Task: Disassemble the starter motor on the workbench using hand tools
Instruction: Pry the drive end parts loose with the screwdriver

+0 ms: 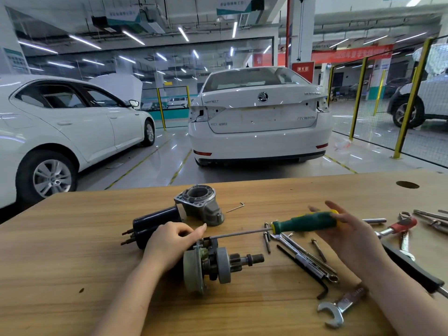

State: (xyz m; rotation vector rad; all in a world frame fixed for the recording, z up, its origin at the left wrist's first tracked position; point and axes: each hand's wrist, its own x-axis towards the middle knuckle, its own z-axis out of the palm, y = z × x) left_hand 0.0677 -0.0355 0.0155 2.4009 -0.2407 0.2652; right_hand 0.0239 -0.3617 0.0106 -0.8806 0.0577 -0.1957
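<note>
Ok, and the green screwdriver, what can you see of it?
The screwdriver has a green plastic-looking handle with yellow ends and a thin metal shaft. It is held almost level above the workbench, tip at the top of the starter drive assembly by the left hand; the right hand cradles the handle's butt with straight fingers.

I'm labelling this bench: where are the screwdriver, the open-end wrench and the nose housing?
screwdriver (305, 222), head view, on its green handle.
open-end wrench (337, 311), head view, on its forked head.
nose housing (208, 210), head view, on its grey side wall.
</note>
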